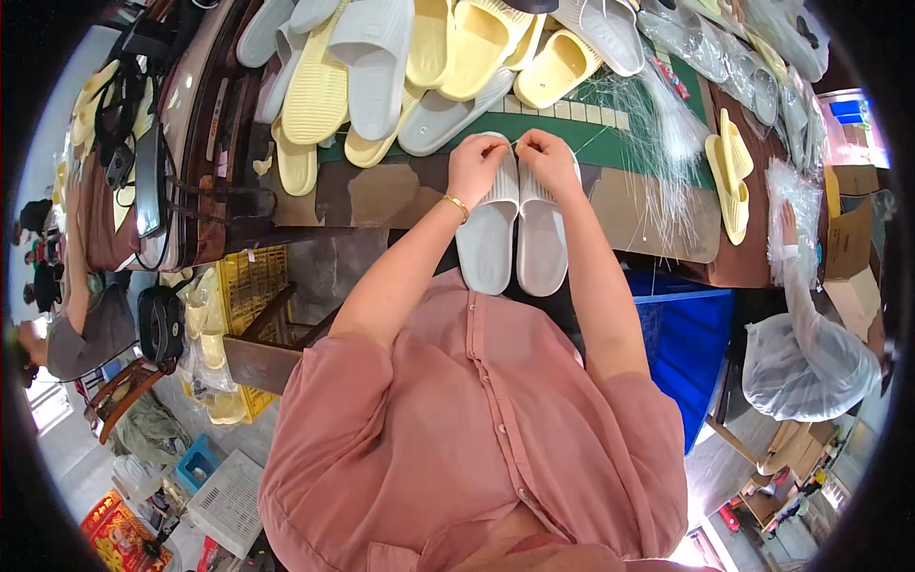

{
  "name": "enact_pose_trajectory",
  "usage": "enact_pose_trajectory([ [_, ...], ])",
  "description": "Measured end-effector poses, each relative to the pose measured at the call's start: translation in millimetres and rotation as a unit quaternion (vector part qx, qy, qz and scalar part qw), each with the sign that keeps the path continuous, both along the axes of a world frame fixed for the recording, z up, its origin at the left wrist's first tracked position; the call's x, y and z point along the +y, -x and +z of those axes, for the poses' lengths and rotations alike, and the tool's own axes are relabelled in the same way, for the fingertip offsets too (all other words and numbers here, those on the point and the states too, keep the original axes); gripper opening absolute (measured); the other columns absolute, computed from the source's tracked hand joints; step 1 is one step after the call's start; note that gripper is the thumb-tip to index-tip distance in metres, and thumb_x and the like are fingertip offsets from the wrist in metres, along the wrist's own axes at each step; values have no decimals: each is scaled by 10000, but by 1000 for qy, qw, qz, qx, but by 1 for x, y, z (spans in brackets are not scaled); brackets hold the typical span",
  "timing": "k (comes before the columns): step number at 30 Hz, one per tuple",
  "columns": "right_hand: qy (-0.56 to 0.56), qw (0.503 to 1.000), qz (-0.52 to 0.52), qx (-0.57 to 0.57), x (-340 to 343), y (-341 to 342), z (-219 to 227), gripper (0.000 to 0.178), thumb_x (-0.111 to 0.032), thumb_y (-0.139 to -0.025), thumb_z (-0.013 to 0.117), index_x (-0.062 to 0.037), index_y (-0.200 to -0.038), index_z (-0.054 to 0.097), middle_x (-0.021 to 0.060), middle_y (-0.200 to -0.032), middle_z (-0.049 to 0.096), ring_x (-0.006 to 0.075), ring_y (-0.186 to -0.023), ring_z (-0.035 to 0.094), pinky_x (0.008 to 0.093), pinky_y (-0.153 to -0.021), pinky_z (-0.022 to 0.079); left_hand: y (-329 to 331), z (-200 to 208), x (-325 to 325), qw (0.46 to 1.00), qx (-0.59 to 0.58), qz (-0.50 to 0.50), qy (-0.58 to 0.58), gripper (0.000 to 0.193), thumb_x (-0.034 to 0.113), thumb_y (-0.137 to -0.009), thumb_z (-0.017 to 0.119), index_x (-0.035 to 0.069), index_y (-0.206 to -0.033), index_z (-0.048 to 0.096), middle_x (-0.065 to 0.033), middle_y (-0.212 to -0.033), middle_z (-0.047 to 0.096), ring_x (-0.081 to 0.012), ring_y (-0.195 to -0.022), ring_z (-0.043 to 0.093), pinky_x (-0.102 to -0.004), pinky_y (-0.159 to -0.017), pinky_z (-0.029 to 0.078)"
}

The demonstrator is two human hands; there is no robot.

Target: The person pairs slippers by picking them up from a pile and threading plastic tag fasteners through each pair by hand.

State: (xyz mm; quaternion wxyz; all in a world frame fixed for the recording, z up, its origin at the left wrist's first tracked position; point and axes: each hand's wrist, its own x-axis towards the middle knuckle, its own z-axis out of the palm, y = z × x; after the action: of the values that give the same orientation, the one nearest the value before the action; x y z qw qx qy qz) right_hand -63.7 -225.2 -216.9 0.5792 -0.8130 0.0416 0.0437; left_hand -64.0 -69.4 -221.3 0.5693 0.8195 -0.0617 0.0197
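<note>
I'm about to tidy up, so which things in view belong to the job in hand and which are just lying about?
Likely part of the job:
- grey slide pair, at the left hand and right hand
- clear plastic strands
- piled yellow slides

Seemingly just lying about:
- black bag
- white plastic basket
- cardboard box

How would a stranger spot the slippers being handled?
Find the green mat on the table, then the table's near edge. Two grey slippers jut past that edge, toes under the left hand and right hand. Unlike the jumbled pile behind, they lie side by side.
</note>
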Motion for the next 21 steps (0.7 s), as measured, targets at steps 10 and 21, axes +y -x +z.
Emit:
enact_pose_trajectory([
  [10,16,999,-27,-15,2,0,0,120,-123,-773,593,-10,-802,617,49,-631,575,115,-574,507,276,-545,423,-2,-1,1,1000,-14,0,-21,117,137,-771,641,46,-832,681,-115,-778,618,-251,-696,612,-329,-656,493],
  [21,39,999,-17,-22,4,1,3,131,-127,-768,599,-5,-810,622,62,-638,582,125,-586,520,282,-564,434,-2,-4,1,1000,11,4,-6,139,148,-771,637,42,-851,680,-123,-796,621,-253,-712,617,-331,-668,495],
])
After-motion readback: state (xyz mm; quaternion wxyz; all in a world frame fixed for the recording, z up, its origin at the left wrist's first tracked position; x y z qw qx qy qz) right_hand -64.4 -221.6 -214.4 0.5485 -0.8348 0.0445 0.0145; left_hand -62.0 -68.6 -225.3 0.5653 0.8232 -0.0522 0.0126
